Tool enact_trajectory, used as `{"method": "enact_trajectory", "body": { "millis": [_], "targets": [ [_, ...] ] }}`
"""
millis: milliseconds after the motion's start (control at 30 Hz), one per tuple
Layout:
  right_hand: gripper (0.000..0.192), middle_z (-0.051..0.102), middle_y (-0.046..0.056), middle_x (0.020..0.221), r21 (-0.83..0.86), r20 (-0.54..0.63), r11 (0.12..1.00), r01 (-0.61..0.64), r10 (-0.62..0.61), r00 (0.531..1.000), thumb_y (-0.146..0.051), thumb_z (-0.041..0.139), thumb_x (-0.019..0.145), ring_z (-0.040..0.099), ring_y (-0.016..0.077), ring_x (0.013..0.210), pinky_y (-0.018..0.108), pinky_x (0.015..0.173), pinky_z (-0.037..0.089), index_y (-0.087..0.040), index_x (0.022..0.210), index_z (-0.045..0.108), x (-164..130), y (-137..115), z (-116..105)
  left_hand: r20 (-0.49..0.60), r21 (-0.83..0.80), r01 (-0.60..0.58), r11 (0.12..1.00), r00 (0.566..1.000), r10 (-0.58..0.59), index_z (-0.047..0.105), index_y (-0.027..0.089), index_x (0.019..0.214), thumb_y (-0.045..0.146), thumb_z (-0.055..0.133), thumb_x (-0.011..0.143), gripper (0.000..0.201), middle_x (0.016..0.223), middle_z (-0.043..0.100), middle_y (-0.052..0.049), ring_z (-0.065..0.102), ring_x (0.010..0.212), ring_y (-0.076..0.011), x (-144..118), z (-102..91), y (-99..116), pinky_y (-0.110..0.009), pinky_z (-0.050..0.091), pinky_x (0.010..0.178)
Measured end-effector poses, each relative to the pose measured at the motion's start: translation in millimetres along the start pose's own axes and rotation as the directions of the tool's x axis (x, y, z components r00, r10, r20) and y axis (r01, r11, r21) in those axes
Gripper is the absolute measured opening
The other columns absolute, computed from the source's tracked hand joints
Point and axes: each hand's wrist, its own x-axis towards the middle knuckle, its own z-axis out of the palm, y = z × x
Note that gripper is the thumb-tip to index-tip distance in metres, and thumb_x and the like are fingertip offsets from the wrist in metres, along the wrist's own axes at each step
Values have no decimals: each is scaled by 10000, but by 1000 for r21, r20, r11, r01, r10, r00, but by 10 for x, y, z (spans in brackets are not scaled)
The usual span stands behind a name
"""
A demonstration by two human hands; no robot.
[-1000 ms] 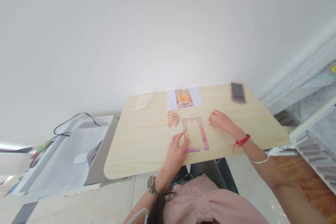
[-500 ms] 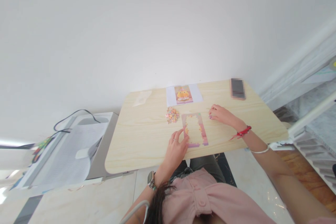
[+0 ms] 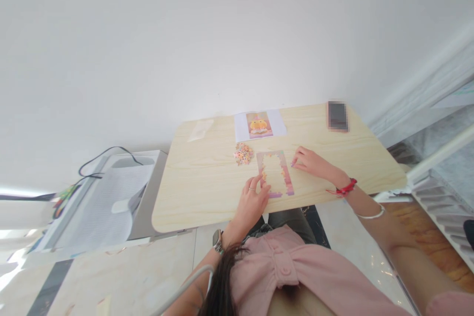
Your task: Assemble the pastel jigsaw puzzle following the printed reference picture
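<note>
A jigsaw puzzle border [image 3: 288, 174], pink and purple with yellow bits along its inner edge, lies on the table with bare wood showing through its middle. There is a small gap in its bottom row. My left hand [image 3: 253, 202] rests over its lower left corner, fingers apart and hiding part of that side. To the right of the border, my right hand [image 3: 310, 162] pinches a small purple puzzle piece [image 3: 293, 164] just above or at the tabletop. A heap of loose puzzle pieces [image 3: 243, 154] sits beyond my left hand.
Behind the heap, a printed sheet [image 3: 259, 124] shows a yellow pumpkin-like figure. A clear plastic bag [image 3: 200, 130] lies at the table's far left, and a blurred phone [image 3: 337, 116] at the far right. A grey-white cabinet [image 3: 148, 197] with papers and cables stands left of the table [image 3: 200, 192].
My right hand has shifted slightly left, closer to the border, with the puzzle piece in it. My left hand stays on the border's lower left. The camera view has tilted slightly.
</note>
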Motion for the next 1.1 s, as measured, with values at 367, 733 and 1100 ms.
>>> {"method": "enact_trajectory", "body": {
  "millis": [367, 733, 1100],
  "targets": [
    [119, 550, 114, 988, -186, 49, 979, 80, -73, 996, -242, 498, 828, 492, 217, 914, 346, 743, 349, -149, 845, 572, -261, -762, 299, 56, -63, -39, 997, 998, 42, 582, 246, 1032, 163, 481, 790, 275, 1241, 383, -90, 327, 1162, -252, -87, 132, 155, -437, 401, 912],
    [92, 556, 109, 917, -214, 35, 976, 31, -24, 999, -215, 506, 818, 490, 228, 892, 334, 699, 336, -151, 819, 572, -260, -801, 382, 84, -42, -37, 998, 996, 40, 578, 250, 1041, 175, 458, 810, 270, 1246, 386, -95, 338, 1170, -251, -82, 140, 168, -435, 407, 909],
    [104, 559, 107, 946, -181, 6, 983, 4, -3, 1000, -203, 486, 835, 509, 223, 892, 350, 728, 367, -148, 855, 572, -307, -828, 377, 137, 9, -70, 998, 988, 68, 548, 268, 1093, 184, 464, 811, 306, 1256, 393, -93, 330, 1180, -276, -22, 154, 218, -438, 406, 886]
  ]
}}
